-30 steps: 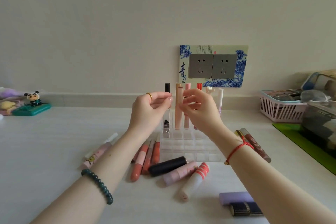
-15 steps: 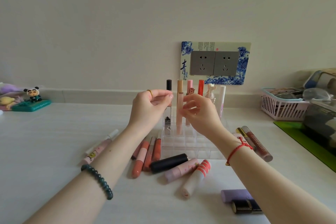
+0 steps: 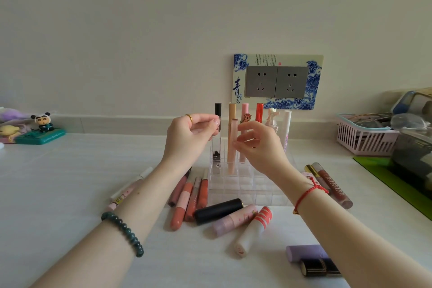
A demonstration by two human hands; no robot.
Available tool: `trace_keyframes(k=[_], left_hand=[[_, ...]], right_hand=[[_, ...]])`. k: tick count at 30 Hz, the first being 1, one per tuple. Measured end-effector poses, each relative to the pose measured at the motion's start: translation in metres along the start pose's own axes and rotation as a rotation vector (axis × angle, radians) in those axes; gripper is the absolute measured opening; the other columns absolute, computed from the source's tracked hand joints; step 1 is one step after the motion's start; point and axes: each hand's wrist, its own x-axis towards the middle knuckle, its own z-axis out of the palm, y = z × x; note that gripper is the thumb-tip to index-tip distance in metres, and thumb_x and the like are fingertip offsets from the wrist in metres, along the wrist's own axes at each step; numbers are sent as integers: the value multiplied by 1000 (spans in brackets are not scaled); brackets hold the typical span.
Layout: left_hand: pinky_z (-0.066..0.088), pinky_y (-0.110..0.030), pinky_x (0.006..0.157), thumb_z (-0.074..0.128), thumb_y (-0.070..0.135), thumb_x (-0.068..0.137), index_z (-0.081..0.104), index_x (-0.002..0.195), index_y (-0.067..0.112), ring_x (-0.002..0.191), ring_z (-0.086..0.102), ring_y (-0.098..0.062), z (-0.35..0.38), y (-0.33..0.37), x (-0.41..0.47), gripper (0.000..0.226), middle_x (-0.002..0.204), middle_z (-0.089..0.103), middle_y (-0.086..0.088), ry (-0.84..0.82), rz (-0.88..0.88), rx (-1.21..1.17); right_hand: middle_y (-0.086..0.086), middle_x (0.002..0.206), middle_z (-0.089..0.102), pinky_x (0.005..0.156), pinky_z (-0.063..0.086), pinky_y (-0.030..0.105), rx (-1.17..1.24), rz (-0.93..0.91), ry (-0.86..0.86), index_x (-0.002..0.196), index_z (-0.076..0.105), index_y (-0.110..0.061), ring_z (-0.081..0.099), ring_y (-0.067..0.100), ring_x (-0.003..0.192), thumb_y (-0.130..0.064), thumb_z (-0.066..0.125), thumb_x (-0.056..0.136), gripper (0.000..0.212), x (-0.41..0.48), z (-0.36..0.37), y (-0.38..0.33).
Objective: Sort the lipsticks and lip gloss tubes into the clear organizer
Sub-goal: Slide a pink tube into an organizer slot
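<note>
- Nearest me, a purple tube (image 3: 304, 252) and a dark gold-trimmed lipstick (image 3: 320, 268) lie side by side on the bench (image 3: 58, 194), partly under my right forearm.
- Just past them lie a white tube with a coral-striped cap (image 3: 253, 229), a lilac tube (image 3: 233, 220) and a black lipstick (image 3: 218, 210), all on their sides in front of the clear organizer (image 3: 247, 192).
- Left of the organizer lies a cluster of coral gloss tubes (image 3: 187, 201), with a pink cartoon-printed tube (image 3: 126, 192) further left. Two brownish gloss tubes (image 3: 332, 184) lie on its right.
- My right grip (image 3: 259, 145) is raised over the organizer, fingertips and thumb pinching a pale pink tube (image 3: 233, 147) that stands upright with its foot in a cell.
- My left grip (image 3: 187, 138) has its fingertips drawn together against a clear black-capped tube (image 3: 217, 112). I cannot tell whether it is clamped on that tube or only touching it.
- The back row holds a peach tube (image 3: 232, 110), a pink unicorn tube (image 3: 244, 112), a red tube (image 3: 259, 112) and a white tube (image 3: 287, 128), all upright.
- Beyond are a blue-patterned socket plate (image 3: 277, 82) on the wall, a pink basket (image 3: 364, 138) on the right and a panda figurine (image 3: 43, 121) far left.
</note>
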Motion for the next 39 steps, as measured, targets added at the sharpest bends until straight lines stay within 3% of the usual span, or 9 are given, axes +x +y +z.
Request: trace_keyframes(k=[8,13,24,27,30,32,34,37,39], left_hand=[[55,-24,75,64,21,82,70,86,21,75,69,-8,-2,-2,2,7,79,73,-3,8,6,-4],[55,-22,72,64,19,82,68,81,23,71,68,-6,-4,-1,3,6,77,72,-1,12,12,-27],[55,-17,68,64,18,82,68,80,22,68,68,-5,-6,1,4,6,77,72,-1,20,21,-56],[54,-16,67,64,17,83,68,81,21,68,67,-4,-7,2,3,6,77,71,-1,25,16,-68],[54,-15,67,64,17,83,68,81,21,68,68,-5,-11,8,4,5,77,71,1,42,29,-69],[53,-15,66,64,17,82,68,80,21,67,68,-4,-16,13,4,6,74,71,3,53,45,-86],[54,-15,66,64,17,83,68,79,22,66,67,-4,-22,19,3,7,73,71,5,62,58,-98],[55,-20,72,64,19,82,67,80,24,72,68,-7,-34,19,-4,6,77,72,3,48,52,-47],[54,-22,76,65,21,81,68,84,23,75,69,-7,-48,13,-10,5,81,72,3,28,31,13]], right_hand=[[-7,79,63,63,46,11,-5,-11,0,107,58,-18,61,2,71,-11,67,80,29,1,0,2],[-5,81,64,64,47,13,-8,-10,-8,107,58,-18,62,3,73,-11,67,79,30,1,0,2],[-7,79,63,48,45,5,-32,-19,-2,108,58,-16,59,-4,68,-10,67,79,30,3,-5,1],[-3,82,65,48,48,8,-28,-21,17,107,57,-16,62,3,68,-10,67,79,30,3,-8,-3],[2,84,67,60,56,26,-10,-37,77,106,58,-16,64,13,69,-11,67,79,28,2,-14,-13],[3,80,66,63,56,30,7,-68,118,104,58,-18,63,16,67,-12,67,79,27,1,-17,-22],[2,78,65,59,55,27,36,-103,127,102,57,-22,62,15,64,-14,67,79,26,-1,-18,-33],[-4,71,62,45,46,12,46,-152,70,100,58,-23,56,5,53,-15,68,79,25,-6,-12,-48],[-5,70,62,46,43,9,28,-195,8,100,58,-22,53,0,49,-14,68,79,25,-12,-2,-57]])
